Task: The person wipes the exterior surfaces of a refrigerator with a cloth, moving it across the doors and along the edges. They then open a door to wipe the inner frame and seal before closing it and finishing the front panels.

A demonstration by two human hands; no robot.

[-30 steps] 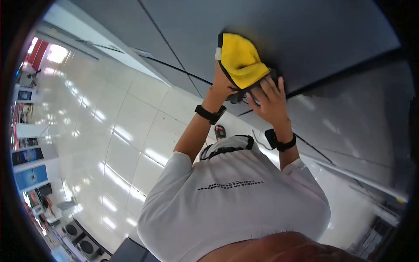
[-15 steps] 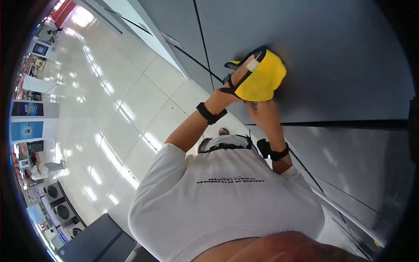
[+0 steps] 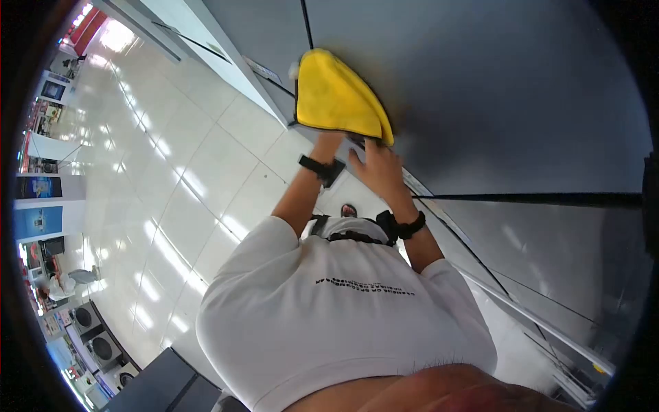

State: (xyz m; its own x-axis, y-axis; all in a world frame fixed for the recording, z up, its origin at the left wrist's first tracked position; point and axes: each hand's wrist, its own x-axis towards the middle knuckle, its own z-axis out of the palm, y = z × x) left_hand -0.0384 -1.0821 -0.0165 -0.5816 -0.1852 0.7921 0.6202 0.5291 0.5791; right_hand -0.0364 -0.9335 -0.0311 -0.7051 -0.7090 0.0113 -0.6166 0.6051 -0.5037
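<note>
A yellow cloth (image 3: 336, 96) with dark edging hangs over my left hand (image 3: 331, 142), against a dark grey appliance panel (image 3: 494, 103). Only the wrist and base of that hand show; the fingers are hidden behind the cloth, which it carries. A small white tab sticks out at the cloth's left edge. Just below the cloth's lower right corner is my right hand (image 3: 382, 173), thumb apart from the fingers, fingertips touching or just under that corner. Both wrists wear black bands.
A shiny tiled floor (image 3: 199, 151) stretches away on the left. Shop displays and front-loading washers (image 3: 103, 347) line the far side, near a person in white (image 3: 60, 285). A lighter glossy panel (image 3: 522, 254) lies below the grey one, with a black gap between them.
The cloth has moved left with my left hand, and its yellow side now covers that hand. My right hand has moved left and come out from beneath the cloth.
</note>
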